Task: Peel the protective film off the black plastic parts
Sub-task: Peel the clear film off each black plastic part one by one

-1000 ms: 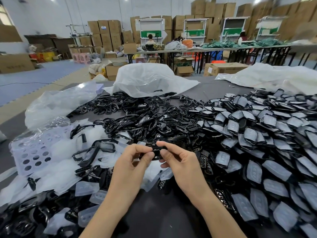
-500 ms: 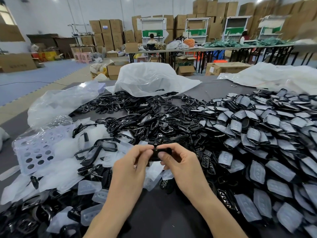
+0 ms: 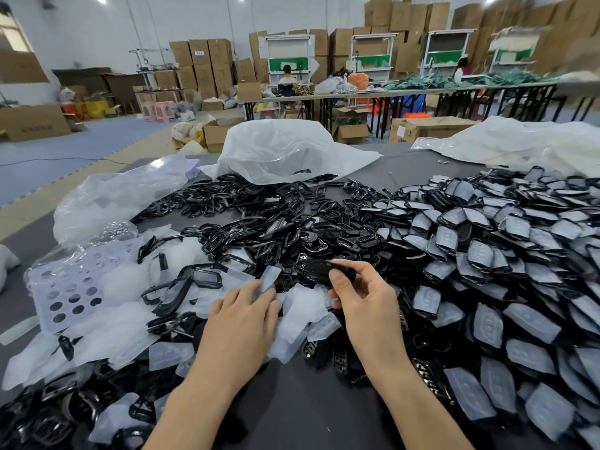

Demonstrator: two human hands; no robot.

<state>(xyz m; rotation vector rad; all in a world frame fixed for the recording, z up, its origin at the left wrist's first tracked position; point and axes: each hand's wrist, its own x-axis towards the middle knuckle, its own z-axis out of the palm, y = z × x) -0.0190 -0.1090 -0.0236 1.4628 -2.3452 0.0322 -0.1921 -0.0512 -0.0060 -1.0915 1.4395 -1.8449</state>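
Black plastic part (image 3: pixel 319 270), pinched between thumb and fingertips of the right hand (image 3: pixel 363 300) and held just above the grey tabletop (image 3: pixel 308 414) near the middle of the scene. Translucent strip of protective film (image 3: pixel 268 280) gripped at the fingertips of the left hand (image 3: pixel 243 316), apart from the part and just left of it. Beneath and around both hands, a litter of peeled films (image 3: pixel 302 313) lying among bare black frames (image 3: pixel 194 284). To the right, a broad heap of film-covered parts (image 3: pixel 487 264), overlapping like scales. Beyond, a mound of bare black parts (image 3: pixel 253 203) reaching back to a crumpled white plastic bag (image 3: pixel 282 151). At left, a pale perforated tray (image 3: pixel 68 287) under clear plastic sheeting (image 3: pixel 120 193). In the background, stacked cardboard boxes (image 3: pixel 201 63), long work tables (image 3: pixel 406 92) and a seated worker (image 3: pixel 287 76), back to the camera.
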